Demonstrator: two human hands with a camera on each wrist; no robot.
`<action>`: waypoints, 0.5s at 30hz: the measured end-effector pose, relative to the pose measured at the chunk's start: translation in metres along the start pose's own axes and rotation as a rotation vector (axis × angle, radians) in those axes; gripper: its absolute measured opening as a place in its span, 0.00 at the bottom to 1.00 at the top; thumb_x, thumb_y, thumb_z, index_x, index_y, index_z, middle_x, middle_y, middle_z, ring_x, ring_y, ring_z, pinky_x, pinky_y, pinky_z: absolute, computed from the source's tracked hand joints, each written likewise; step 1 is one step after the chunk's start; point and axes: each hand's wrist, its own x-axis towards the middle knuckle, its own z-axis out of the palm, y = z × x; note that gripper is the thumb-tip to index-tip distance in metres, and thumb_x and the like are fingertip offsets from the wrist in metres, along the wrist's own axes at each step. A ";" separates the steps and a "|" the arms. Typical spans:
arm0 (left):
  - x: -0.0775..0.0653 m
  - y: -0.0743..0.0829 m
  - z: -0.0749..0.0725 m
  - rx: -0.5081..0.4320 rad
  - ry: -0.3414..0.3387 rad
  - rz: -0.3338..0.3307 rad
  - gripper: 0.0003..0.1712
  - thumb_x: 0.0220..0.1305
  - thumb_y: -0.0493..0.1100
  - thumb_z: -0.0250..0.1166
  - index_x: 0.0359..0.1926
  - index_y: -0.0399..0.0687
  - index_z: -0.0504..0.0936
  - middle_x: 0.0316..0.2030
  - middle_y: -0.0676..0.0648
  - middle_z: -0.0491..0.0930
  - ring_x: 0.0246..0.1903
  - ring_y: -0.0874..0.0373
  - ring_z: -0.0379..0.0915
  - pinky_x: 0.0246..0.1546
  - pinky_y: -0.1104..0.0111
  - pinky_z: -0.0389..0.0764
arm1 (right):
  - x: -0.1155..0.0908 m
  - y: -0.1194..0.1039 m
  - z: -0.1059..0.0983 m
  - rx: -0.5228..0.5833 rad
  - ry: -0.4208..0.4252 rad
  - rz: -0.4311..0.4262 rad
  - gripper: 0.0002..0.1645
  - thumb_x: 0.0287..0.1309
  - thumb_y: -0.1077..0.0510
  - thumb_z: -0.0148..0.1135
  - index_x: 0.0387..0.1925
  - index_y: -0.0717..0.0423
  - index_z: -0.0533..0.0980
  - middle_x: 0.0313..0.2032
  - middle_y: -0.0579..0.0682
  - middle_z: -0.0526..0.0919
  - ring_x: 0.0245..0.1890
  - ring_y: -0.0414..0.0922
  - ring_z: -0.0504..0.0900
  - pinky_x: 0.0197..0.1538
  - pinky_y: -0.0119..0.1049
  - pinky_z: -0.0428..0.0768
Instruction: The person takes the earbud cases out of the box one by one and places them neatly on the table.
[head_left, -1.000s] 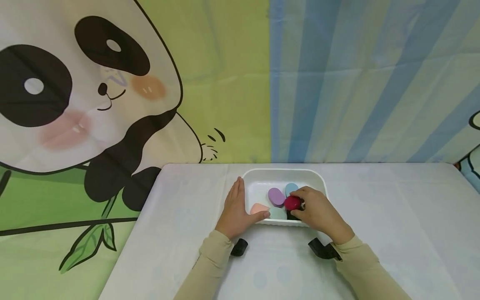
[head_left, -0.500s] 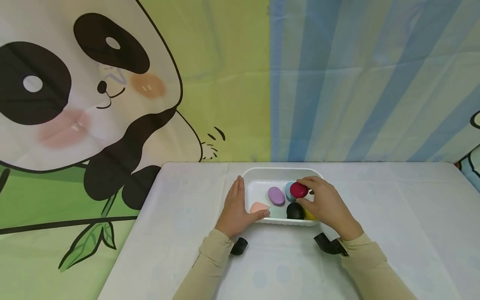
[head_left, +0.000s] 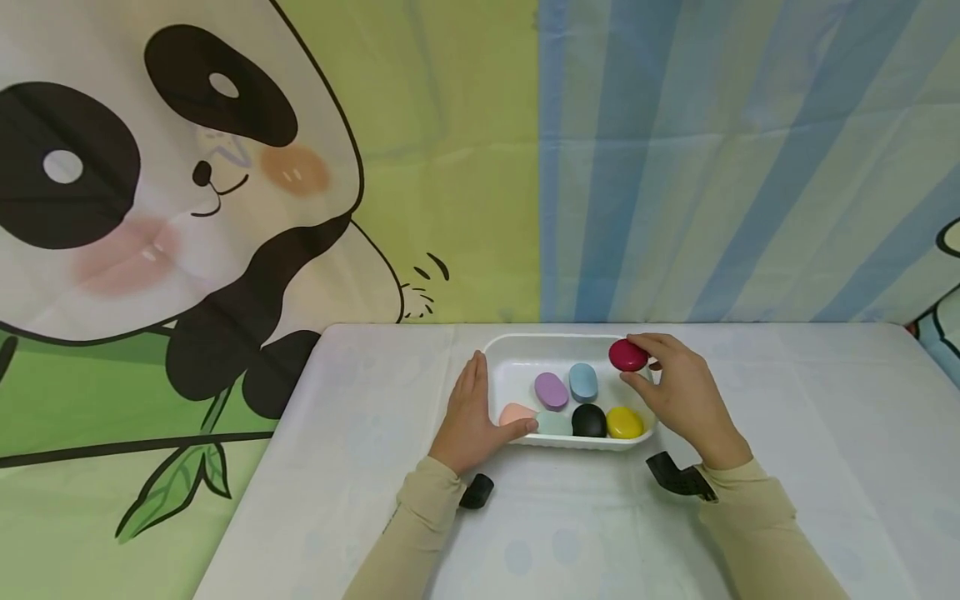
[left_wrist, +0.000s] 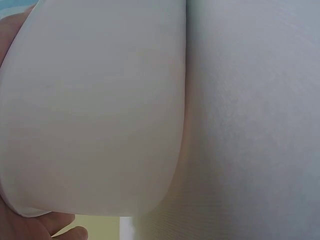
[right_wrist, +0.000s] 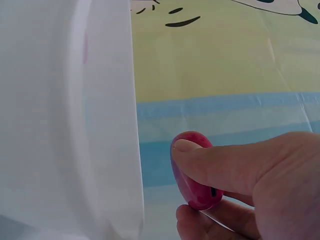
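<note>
Tabletop [head_left: 787, 433], red oval [head_left: 628, 355], long axis crosswise.

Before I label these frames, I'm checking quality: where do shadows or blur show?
Head: even light, soft shadow beside the right sleeve. Left wrist: the tray looks dim, a darker shadow along its edge on the tablecloth. Right wrist: the tray is softly blurred, the red piece looks sharper.

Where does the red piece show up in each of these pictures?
Head: red piece right of centre, at the tray's far right corner.
Left wrist: not in it.
Right wrist: red piece below and right of centre.
Shared landmark: the tray, on the left side of both wrist views.
</note>
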 end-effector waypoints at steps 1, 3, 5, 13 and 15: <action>0.000 0.000 0.000 0.001 -0.001 -0.001 0.77 0.48 0.77 0.69 0.80 0.42 0.36 0.80 0.45 0.37 0.78 0.54 0.33 0.75 0.56 0.46 | 0.000 0.001 -0.001 -0.001 0.004 0.002 0.31 0.53 0.65 0.75 0.59 0.68 0.77 0.56 0.65 0.78 0.39 0.59 0.82 0.42 0.54 0.83; 0.000 0.000 0.000 0.003 -0.003 -0.003 0.77 0.48 0.77 0.69 0.80 0.43 0.36 0.80 0.46 0.37 0.78 0.55 0.33 0.75 0.56 0.45 | 0.000 0.004 -0.002 -0.001 0.009 0.006 0.31 0.53 0.65 0.75 0.59 0.68 0.76 0.56 0.65 0.78 0.39 0.59 0.82 0.42 0.54 0.83; 0.000 -0.001 -0.001 0.009 -0.002 -0.001 0.77 0.48 0.78 0.69 0.80 0.43 0.36 0.80 0.45 0.37 0.78 0.55 0.33 0.75 0.56 0.45 | 0.001 0.007 -0.003 -0.002 0.012 0.010 0.31 0.54 0.65 0.74 0.59 0.68 0.76 0.57 0.65 0.78 0.38 0.59 0.82 0.42 0.54 0.83; 0.000 -0.001 0.000 0.007 0.002 0.005 0.77 0.48 0.77 0.69 0.80 0.42 0.36 0.80 0.43 0.38 0.78 0.54 0.33 0.75 0.56 0.46 | -0.001 0.022 -0.008 -0.011 0.064 0.043 0.32 0.53 0.67 0.74 0.60 0.69 0.75 0.58 0.67 0.77 0.39 0.60 0.81 0.40 0.56 0.82; 0.001 -0.001 0.001 0.007 0.002 0.004 0.77 0.48 0.77 0.69 0.80 0.42 0.36 0.80 0.44 0.38 0.78 0.53 0.33 0.75 0.56 0.46 | -0.002 0.025 -0.009 -0.013 0.080 0.054 0.33 0.53 0.67 0.74 0.61 0.69 0.75 0.59 0.67 0.77 0.39 0.61 0.81 0.40 0.56 0.82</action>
